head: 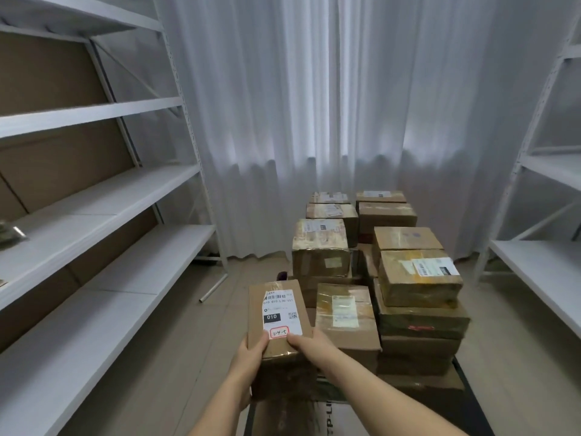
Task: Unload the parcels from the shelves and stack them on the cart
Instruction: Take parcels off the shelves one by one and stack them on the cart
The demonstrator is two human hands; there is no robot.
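On my far left I saw the white shelves (pixel 94 196), with one small dark bag (pixel 11 232) lying on a middle board. A thin metal tube (pixel 213 287) lay on the floor by the shelf foot.

Next came my left hand (pixel 250 352). Its thumb lay on top of the cardboard parcel (pixel 276 316), at the near left corner, and the other fingers curled under, where I could not see them. The parcel was long and flat. Its long side ran away from me, and its white label (pixel 282 311) faced up. It sat at the near left side of the pile, over the cart (pixel 468 391), and I could not tell if it rested on anything.

My right hand (pixel 309 343) gripped the near right corner, thumb pressed on top, fingers wrapped round the edge.

To the right stood the stacked boxes (pixel 418 278). White curtains (pixel 314 121) hung behind them, with more shelves (pixel 547 171) on the far right.
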